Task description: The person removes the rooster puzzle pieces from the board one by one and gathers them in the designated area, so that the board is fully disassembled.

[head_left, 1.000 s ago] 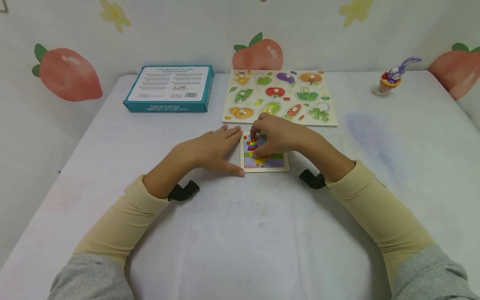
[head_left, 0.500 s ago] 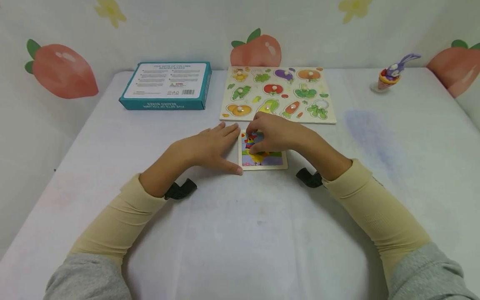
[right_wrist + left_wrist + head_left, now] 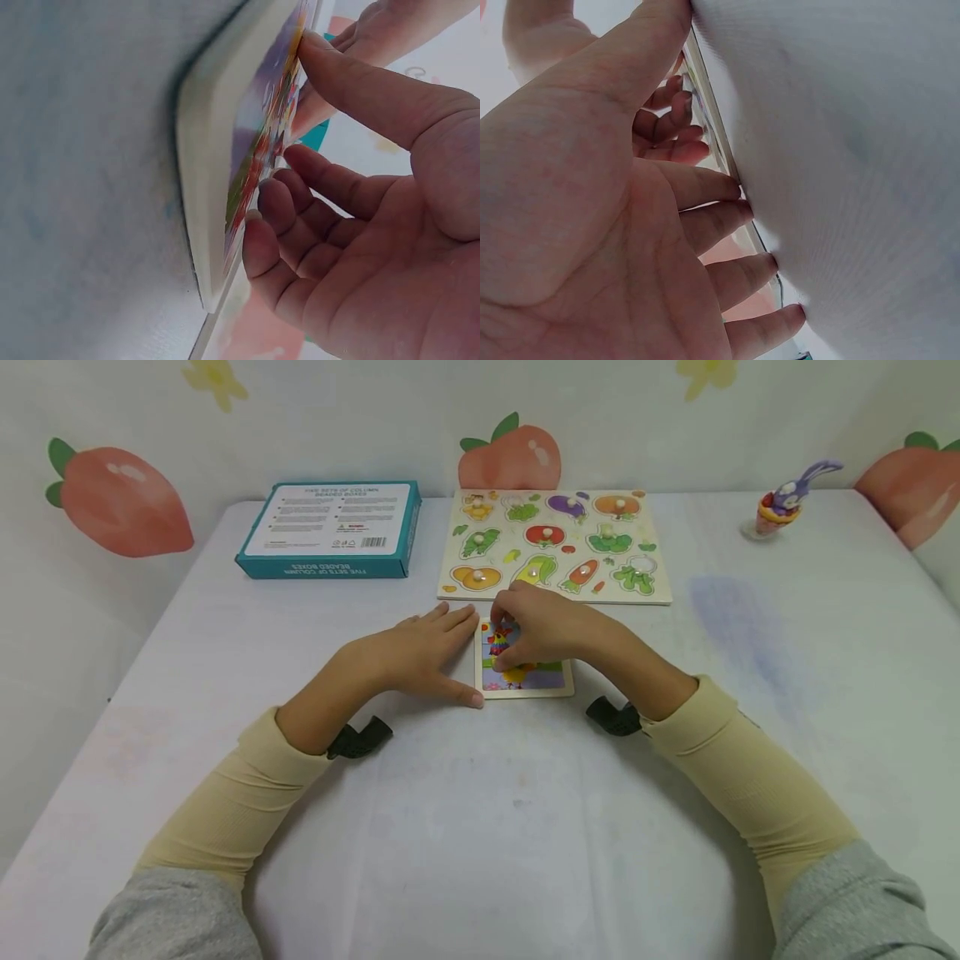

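lying label-up near back edge of surface, teal box, inside hidden. left hand: fingers straight, thumb spread, touching left edge of small bird board; wide stretch of surface between board and person. vegetable board just behind, narrow gap, knobbed pieces in cutouts. right hand covers bird board's upper right, fingers bent, thumb on picture; cannot tell if grip pinches piece. far right, small cup holding purple figure.
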Tool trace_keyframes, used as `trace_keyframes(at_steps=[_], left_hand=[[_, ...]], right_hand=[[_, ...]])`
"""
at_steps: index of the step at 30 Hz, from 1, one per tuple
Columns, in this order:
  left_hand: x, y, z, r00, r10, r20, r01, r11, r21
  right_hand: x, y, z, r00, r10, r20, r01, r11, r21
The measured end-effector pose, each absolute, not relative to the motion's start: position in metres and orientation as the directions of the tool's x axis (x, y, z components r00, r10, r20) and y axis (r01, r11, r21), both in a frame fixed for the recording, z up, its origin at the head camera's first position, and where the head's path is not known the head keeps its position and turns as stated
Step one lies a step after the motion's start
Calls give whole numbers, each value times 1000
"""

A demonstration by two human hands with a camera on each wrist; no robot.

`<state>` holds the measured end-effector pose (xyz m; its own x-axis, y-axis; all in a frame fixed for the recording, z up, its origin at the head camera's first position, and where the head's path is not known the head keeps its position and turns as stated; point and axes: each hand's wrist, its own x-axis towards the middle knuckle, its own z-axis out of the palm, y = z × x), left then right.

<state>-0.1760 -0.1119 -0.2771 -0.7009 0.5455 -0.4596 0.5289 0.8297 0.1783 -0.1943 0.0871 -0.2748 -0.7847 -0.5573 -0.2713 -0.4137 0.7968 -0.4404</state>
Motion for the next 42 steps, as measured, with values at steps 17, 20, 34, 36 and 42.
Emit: trace_keyframes(at_steps=[17, 20, 34, 36, 42], left_hand=[[-177, -114, -278, -698, 550, -458, 534, 826, 179], [-177, -114, -279, -698, 549, -459, 531, 828, 183], [-176, -114, -279, -703, 540, -462, 521, 834, 182], [-176, -115, -279, -702, 541, -463, 519, 834, 188], [-176, -114, -278, -696, 549, -463, 524, 829, 195]], right_hand=[[-193, 86, -273, -786, -572, -235, -429, 778, -460], [-192, 86, -272, -793, -572, -210, -439, 776, -453], [-195, 88, -273, -815, -572, -96, -419, 696, -584], [-194, 88, -272, -819, -568, -85, -416, 690, -593], [-194, 93, -269, -839, -542, -57, -398, 680, -615]])
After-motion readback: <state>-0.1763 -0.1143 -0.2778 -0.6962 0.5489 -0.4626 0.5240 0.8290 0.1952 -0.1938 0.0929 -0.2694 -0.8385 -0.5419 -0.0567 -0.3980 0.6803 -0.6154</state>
